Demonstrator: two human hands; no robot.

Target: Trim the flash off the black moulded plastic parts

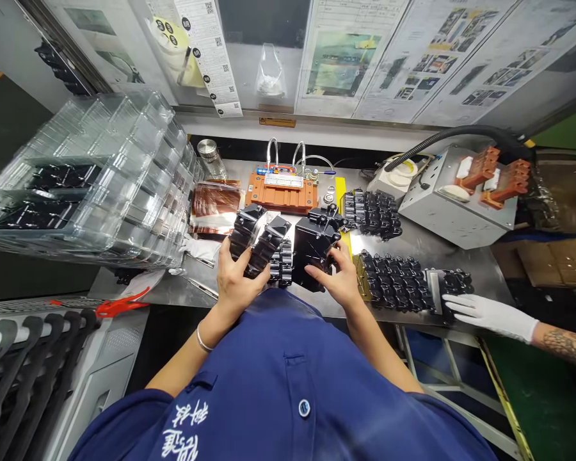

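Glossy black ribbed plastic blocks (267, 245) were gripped in the left hand (237, 275); a boxy black plastic part (312, 250), in the right (338, 275).

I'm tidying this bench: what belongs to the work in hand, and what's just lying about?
In the work:
black parts in the left hand
black block in the right hand
black rows, likely

Apparently lying about:
lidded jar
red item
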